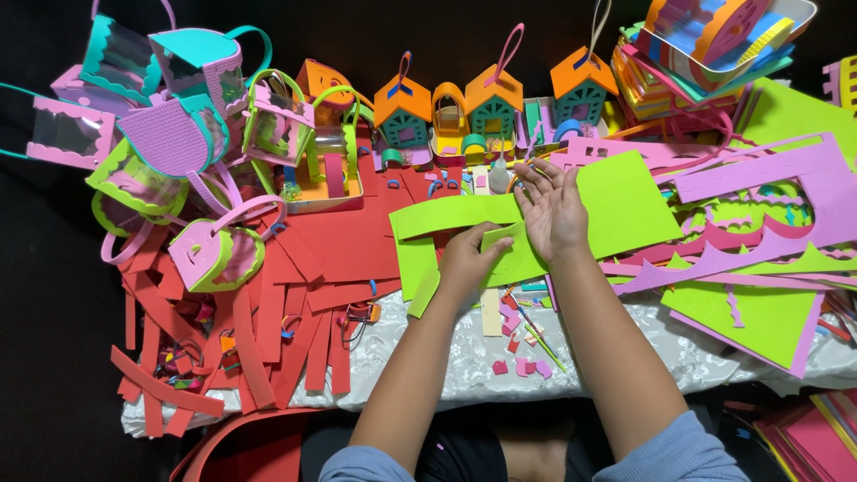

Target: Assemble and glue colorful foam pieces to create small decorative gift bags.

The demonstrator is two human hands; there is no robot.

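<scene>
The right hand (pixel 553 212) lies flat with its fingers spread out, pressing down on a big bright green foam sheet with cut-out gaps (pixel 616 210). The left hand (pixel 466 259) is closed on a small green foam piece (pixel 511 254), with the thumb on top of it. This small piece sits on the lower edge of the green sheet, right between the two hands, and the two hands are almost touching.

Everything rests on a worktop covered with a white lacy cloth (pixel 446 357). The green sheet lies in the middle of it.

To the left is a big heap of red foam sheets and long red strips (pixel 295 295). To the right are pink and purple foam cut-outs with wavy edges (pixel 759 178), mixed with more green foam sheets (pixel 759 317).

At the far left sits a pile of little foam baskets with clear windows and looped handles (pixel 187 134), in pink, purple, teal and green.

Along the back stands a row of small foam houses with orange roofs and teal walls (pixel 491 107).

Near the front edge, below the hands, lie tiny pink foam scraps (pixel 527 366).
</scene>
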